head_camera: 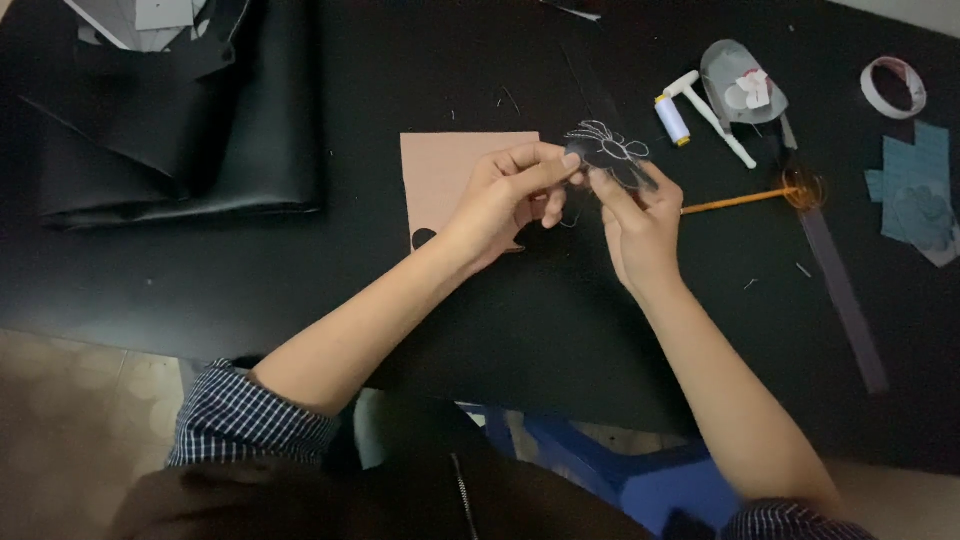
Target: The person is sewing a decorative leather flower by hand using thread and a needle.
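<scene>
My left hand (505, 200) and my right hand (640, 225) meet above a black table (300, 290), both pinching a small dark cut-out piece (610, 150) with white drawn or stitched outlines. The left thumb and forefinger grip its left edge. The right fingers hold its lower right side. A thin thread seems to hang below the piece between the hands. Under the left hand lies a pink card sheet (445, 175) with a dark spot at its lower edge.
Folded black material (170, 140) fills the far left. To the right lie a white thread spool (672, 118), a white tool (712, 115), a grey shaped piece (740, 85), an orange-handled tool (745, 198), a ruler strip (845, 295), a tape roll (893, 87) and teal cut pieces (915, 185).
</scene>
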